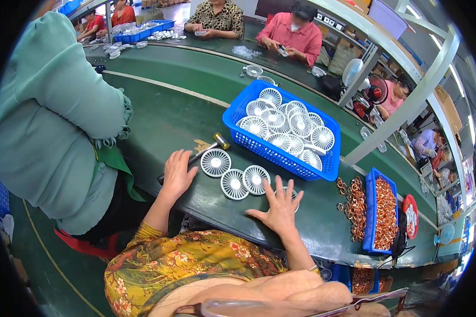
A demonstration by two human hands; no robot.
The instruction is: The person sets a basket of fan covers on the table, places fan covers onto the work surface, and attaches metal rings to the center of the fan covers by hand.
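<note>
My left hand (178, 171) lies on the green table with its fingers stretched out and holds nothing I can see. It is over the dark handle of a hammer (221, 141) with a brass-yellow head. Just right of it lie three white round fan grilles: one close to the hammer (215, 162), one nearer me (234, 184) and one beside that (256, 180). My right hand (281, 207) has its fingers spread above another white grille (296, 199), which it partly hides; whether they touch, I cannot tell.
A blue plastic basket (243, 138) heaped with white grilles stands beyond my hands. To the right are loose copper-coloured rings (356, 208), a blue tray (368, 227) of them and a red dish (410, 201). A co-worker in a green sleeve (74, 90) sits close on the left.
</note>
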